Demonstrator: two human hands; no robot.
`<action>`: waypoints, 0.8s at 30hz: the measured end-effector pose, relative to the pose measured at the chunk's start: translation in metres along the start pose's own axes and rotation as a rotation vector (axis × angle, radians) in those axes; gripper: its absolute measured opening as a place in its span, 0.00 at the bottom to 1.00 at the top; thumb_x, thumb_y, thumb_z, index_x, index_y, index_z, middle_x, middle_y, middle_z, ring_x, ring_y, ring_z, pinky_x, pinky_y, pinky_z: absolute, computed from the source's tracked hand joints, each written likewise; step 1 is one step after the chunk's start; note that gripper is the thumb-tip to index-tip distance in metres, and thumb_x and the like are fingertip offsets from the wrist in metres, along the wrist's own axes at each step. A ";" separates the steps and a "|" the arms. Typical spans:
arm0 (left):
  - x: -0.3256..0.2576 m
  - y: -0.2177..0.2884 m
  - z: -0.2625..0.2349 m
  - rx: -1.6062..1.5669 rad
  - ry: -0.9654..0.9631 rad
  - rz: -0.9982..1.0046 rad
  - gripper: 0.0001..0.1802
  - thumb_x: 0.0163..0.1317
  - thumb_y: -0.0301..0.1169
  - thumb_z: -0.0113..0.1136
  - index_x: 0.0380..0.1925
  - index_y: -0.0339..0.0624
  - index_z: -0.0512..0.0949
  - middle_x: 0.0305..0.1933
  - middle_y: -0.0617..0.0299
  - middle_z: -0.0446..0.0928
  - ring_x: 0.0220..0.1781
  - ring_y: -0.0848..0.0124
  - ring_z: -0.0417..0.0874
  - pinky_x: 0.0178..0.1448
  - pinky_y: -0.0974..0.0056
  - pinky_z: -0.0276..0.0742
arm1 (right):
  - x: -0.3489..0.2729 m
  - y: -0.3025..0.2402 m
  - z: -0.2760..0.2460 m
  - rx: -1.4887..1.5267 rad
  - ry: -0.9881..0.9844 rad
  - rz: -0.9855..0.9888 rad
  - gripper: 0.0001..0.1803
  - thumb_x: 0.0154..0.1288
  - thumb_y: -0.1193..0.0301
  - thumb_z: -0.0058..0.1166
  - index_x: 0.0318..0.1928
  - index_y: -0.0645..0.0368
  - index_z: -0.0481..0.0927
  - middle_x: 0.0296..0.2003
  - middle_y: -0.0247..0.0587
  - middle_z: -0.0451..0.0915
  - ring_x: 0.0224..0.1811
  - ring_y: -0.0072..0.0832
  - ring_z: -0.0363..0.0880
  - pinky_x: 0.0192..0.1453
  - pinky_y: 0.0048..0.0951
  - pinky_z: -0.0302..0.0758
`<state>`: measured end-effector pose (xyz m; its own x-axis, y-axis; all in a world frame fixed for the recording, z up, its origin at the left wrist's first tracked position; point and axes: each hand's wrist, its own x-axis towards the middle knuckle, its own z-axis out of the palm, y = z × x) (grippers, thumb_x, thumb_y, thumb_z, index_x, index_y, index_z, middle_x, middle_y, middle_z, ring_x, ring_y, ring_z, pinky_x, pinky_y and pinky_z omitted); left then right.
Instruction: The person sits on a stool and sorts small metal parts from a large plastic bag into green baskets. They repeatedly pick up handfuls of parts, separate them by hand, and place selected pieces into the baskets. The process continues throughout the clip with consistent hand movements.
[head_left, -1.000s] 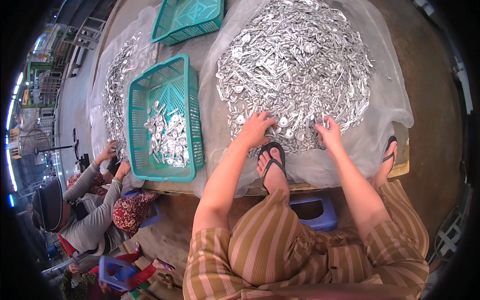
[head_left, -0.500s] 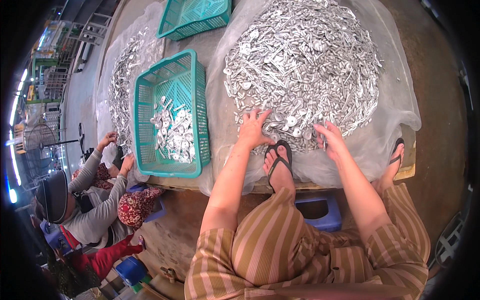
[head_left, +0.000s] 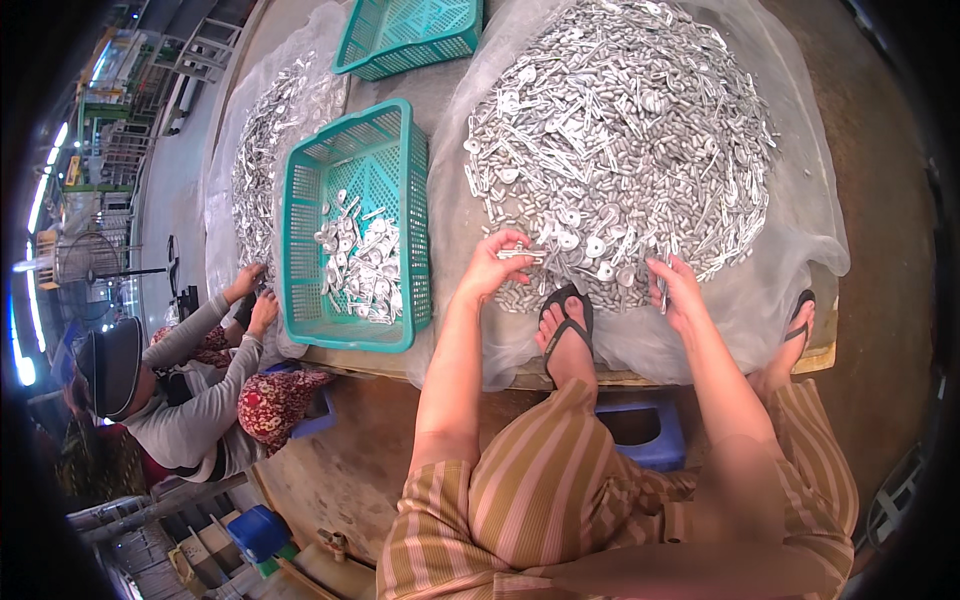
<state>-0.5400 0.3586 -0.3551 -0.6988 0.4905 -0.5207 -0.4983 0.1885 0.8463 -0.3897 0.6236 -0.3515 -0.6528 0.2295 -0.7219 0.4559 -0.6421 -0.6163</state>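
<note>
Metal parts (head_left: 630, 130), upper right | our left hand (head_left: 487, 270) pinches several, our right hand (head_left: 681, 290) a piece | we might drop some: shallow fingertip hold

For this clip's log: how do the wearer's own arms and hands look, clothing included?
Both the left hand and right hand are ungloved, with no watch or bracelet visible. Loose sleeves, vertically striped in olive-brown and dusty pink, end around the elbows, leaving the forearms bare. Blur hides part of the right sleeve.
</note>
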 end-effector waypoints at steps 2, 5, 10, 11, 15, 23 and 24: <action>-0.002 0.005 -0.001 -0.011 0.007 -0.004 0.15 0.50 0.17 0.60 0.38 0.41 0.73 0.38 0.62 0.76 0.37 0.72 0.80 0.29 0.72 0.79 | -0.001 0.000 0.001 -0.015 -0.004 -0.008 0.09 0.55 0.69 0.57 0.32 0.55 0.70 0.20 0.29 0.67 0.13 0.17 0.62 0.14 0.20 0.55; -0.003 0.005 0.003 0.060 0.043 0.084 0.15 0.50 0.18 0.61 0.39 0.40 0.72 0.38 0.61 0.77 0.37 0.68 0.82 0.29 0.72 0.79 | -0.001 0.001 0.000 -0.049 -0.009 -0.017 0.09 0.55 0.69 0.57 0.32 0.55 0.70 0.20 0.30 0.68 0.13 0.17 0.62 0.14 0.20 0.55; -0.012 0.019 0.003 -0.061 0.020 -0.013 0.14 0.54 0.22 0.59 0.41 0.41 0.72 0.38 0.56 0.79 0.35 0.63 0.83 0.26 0.74 0.76 | -0.004 -0.001 -0.001 -0.056 0.008 -0.023 0.11 0.55 0.70 0.58 0.34 0.57 0.69 0.21 0.31 0.68 0.14 0.18 0.62 0.14 0.21 0.55; -0.014 0.019 0.003 -0.115 0.018 -0.038 0.13 0.55 0.23 0.59 0.41 0.41 0.71 0.38 0.55 0.79 0.34 0.64 0.83 0.25 0.74 0.75 | -0.004 -0.001 -0.001 -0.045 0.019 -0.022 0.11 0.54 0.70 0.58 0.34 0.58 0.69 0.21 0.31 0.68 0.14 0.18 0.62 0.14 0.21 0.55; -0.021 0.018 -0.004 -0.301 0.002 -0.104 0.13 0.56 0.24 0.58 0.42 0.42 0.71 0.37 0.53 0.79 0.30 0.65 0.83 0.21 0.76 0.71 | -0.007 -0.004 -0.002 -0.058 0.016 -0.011 0.12 0.55 0.69 0.57 0.34 0.56 0.68 0.22 0.30 0.68 0.16 0.18 0.63 0.15 0.20 0.56; -0.040 0.022 -0.024 0.011 0.129 0.058 0.12 0.49 0.19 0.62 0.34 0.39 0.73 0.34 0.55 0.80 0.27 0.70 0.82 0.20 0.75 0.66 | -0.010 -0.004 -0.003 -0.065 -0.026 -0.025 0.11 0.55 0.69 0.58 0.34 0.56 0.69 0.21 0.30 0.68 0.15 0.17 0.62 0.15 0.19 0.56; -0.046 0.028 -0.028 0.036 0.138 0.087 0.12 0.48 0.18 0.62 0.34 0.39 0.73 0.34 0.56 0.80 0.27 0.70 0.82 0.21 0.75 0.66 | -0.012 -0.007 -0.004 -0.070 -0.026 -0.026 0.11 0.55 0.69 0.58 0.34 0.56 0.69 0.21 0.30 0.68 0.15 0.17 0.62 0.15 0.19 0.56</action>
<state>-0.5370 0.3173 -0.3105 -0.8038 0.3848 -0.4536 -0.4159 0.1817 0.8911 -0.3824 0.6277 -0.3396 -0.6801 0.2261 -0.6974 0.4791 -0.5830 -0.6562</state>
